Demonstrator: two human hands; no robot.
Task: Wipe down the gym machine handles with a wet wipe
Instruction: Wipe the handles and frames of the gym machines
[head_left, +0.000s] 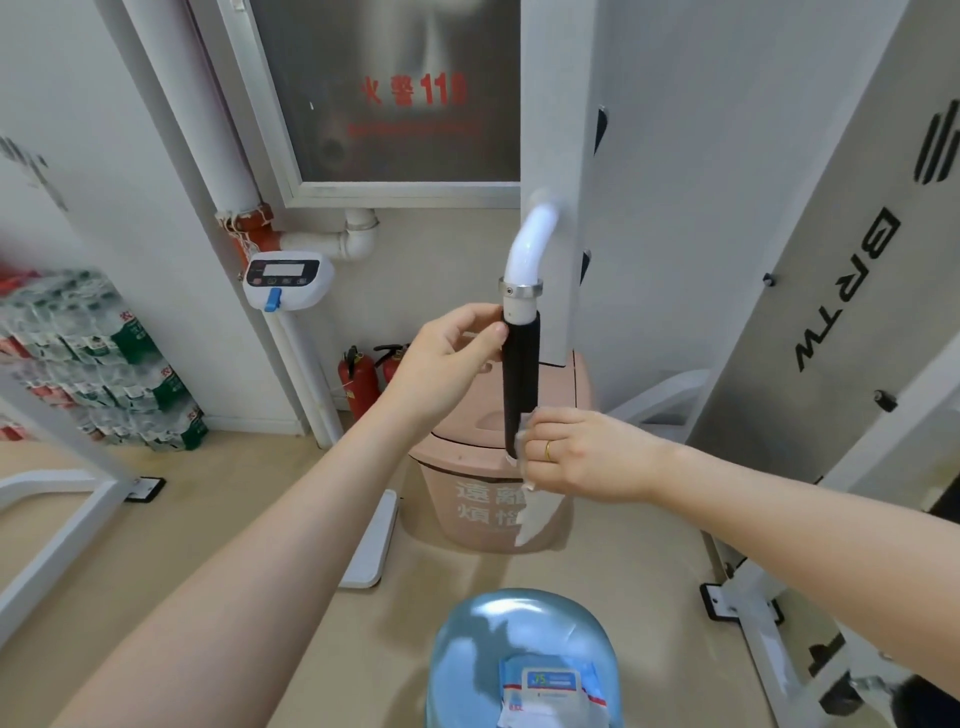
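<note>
1. Left hand (447, 358) pinches the top of the black handle grip (521, 384), thumb and fingertips closed on it just below the metal collar (520, 289); it appears to be steadying the handle.
2. Right hand (576, 454) has its fingers curled round the wet wipe (525, 499) and presses it against the lower end of the grip. A loose tail of wipe hangs down below the hand.
3. Handle location: hangs roughly vertical from a white curved tube (530, 244) that comes off the white machine upright (550, 156). A pink bin (467, 488) stands on the floor directly behind and below it.
4. Judged step: wiping the grip, now at its bottom end. How much of the foam is already wet cannot be told.
5. To do it well (judgement):
   - wrap the wipe fully round the grip instead of touching one face, so the side away from the camera is covered too;
   - keep the left-hand pinch firm so the handle does not swing or twist away from the wipe;
   - cover the patch under the left fingers as well, by shifting that hand;
   - finish over the end cap at the bottom.
6. Also in view: wipe packet (550, 691) lying on a blue water jug (524, 623) at the bottom edge of the view, close at hand for a fresh wipe.
</note>
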